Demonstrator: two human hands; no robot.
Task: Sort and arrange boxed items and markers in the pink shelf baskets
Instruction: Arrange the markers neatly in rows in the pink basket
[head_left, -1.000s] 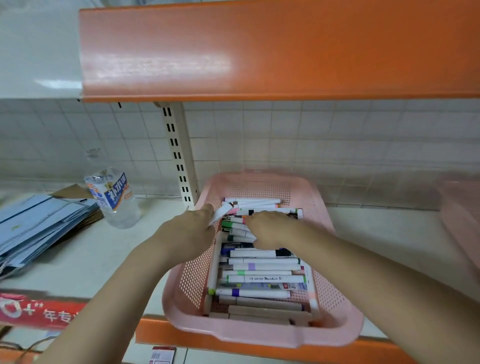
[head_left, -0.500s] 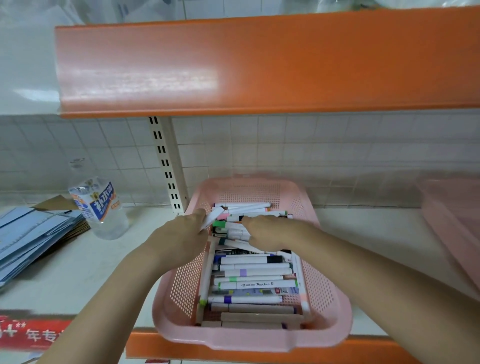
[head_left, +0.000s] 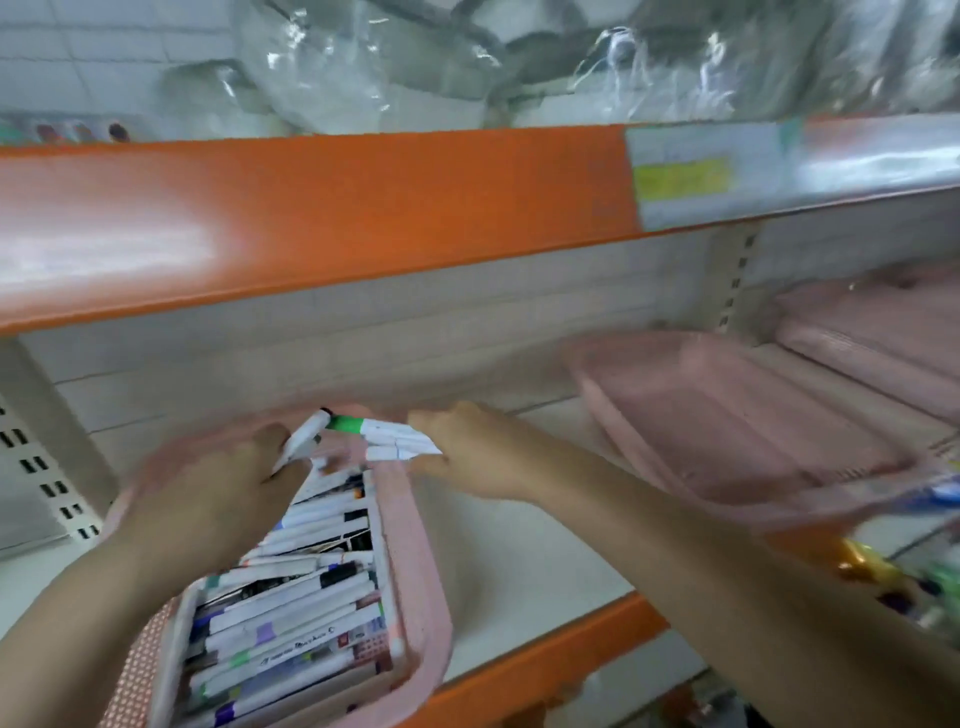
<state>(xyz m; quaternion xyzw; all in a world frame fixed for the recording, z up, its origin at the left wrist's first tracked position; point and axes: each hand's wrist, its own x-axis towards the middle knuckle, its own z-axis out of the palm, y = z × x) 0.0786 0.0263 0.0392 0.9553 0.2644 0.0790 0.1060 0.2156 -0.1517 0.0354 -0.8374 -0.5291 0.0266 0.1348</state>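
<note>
The left hand (head_left: 218, 499) holds one white marker with a dark cap (head_left: 304, 439) in a curled grip, above the pink perforated plastic basket (head_left: 410, 587) full of white markers on the shelf. The right hand (head_left: 467, 452) pinches a small bundle of white markers, one green-capped (head_left: 387, 436), past the basket's right rim. Further right sits a second pink basket (head_left: 727, 415), blurred. Likely best: keep the bundle level and parallel, then lay it flat there.

shelf (head_left: 524, 566): pale board, orange front edge | on it: pink basket (head_left: 415, 587) of markers, left | second pink basket (head_left: 727, 415) (blurred), right
</note>
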